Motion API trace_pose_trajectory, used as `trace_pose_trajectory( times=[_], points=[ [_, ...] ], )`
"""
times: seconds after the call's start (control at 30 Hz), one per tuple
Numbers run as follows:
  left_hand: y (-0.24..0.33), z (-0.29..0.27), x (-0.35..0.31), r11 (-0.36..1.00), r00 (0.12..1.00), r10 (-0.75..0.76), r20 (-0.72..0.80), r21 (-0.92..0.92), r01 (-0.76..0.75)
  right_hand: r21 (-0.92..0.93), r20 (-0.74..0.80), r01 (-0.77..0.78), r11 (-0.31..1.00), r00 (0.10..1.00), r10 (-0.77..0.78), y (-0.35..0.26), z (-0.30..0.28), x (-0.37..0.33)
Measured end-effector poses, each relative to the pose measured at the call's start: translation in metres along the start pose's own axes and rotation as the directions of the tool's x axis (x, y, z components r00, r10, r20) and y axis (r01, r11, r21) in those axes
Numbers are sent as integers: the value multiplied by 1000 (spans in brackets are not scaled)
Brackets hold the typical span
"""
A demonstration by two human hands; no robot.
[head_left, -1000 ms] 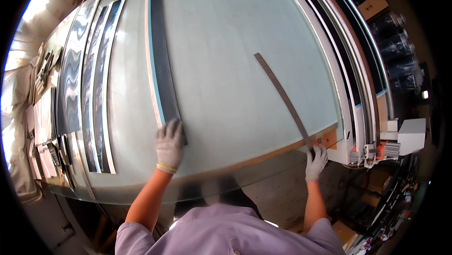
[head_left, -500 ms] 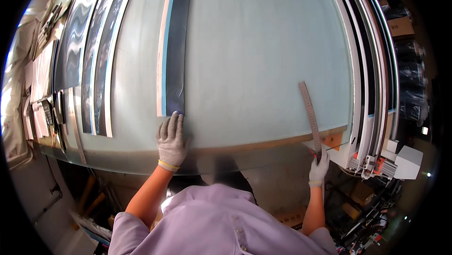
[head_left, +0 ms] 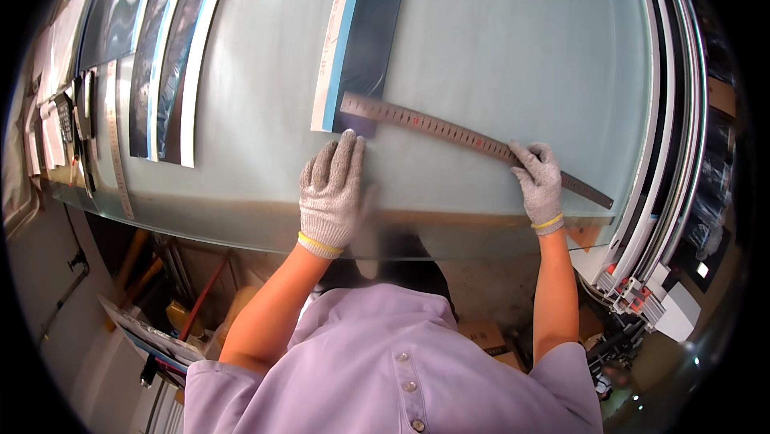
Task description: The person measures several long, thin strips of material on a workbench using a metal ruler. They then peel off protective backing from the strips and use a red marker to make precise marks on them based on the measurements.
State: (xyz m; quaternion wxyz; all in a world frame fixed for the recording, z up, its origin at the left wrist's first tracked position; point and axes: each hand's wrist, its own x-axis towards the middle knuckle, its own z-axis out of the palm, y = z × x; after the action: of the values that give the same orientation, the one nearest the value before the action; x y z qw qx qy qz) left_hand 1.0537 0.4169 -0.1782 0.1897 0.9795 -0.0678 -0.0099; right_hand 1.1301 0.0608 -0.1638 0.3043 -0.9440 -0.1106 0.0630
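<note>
My left hand point(head_left: 330, 189), in a knitted white glove with a yellow cuff, lies flat with its fingers stretched out. Its fingertips reach the near end of a long dark strip point(head_left: 373, 41) that has a blue line and a pale border along its left side. In my right hand point(head_left: 539, 185), gloved the same way, a long steel ruler point(head_left: 433, 125) is pinched between thumb and fingers. The ruler slants across the glass tabletop point(head_left: 497, 49), its left end over the lower part of the strip and its right end sticking out past my hand.
More dark strips with white edges point(head_left: 189, 105) lie at the left. A second ruler point(head_left: 119, 153) rests beside them, near black tools point(head_left: 84, 105). A metal rail point(head_left: 682, 73) runs along the table's right side. Below the near glass edge stand cardboard boxes point(head_left: 481, 334).
My right hand has lifted and swung the ruler from upright at the right to a slant reaching the strip. My left hand stays at the strip's end; the whole view has shifted.
</note>
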Motion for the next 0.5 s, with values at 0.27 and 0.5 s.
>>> trace_pose_trajectory(
  times=[0.27,0.5],
  points=[
    [-2,1,2,1000,1000,-10,10,4,10,-116,-14,63,991,998,-65,1,4,14],
    [-2,1,3,1000,1000,-7,5,12,7,-158,-3,60,986,998,-62,0,4,22]
  ],
)
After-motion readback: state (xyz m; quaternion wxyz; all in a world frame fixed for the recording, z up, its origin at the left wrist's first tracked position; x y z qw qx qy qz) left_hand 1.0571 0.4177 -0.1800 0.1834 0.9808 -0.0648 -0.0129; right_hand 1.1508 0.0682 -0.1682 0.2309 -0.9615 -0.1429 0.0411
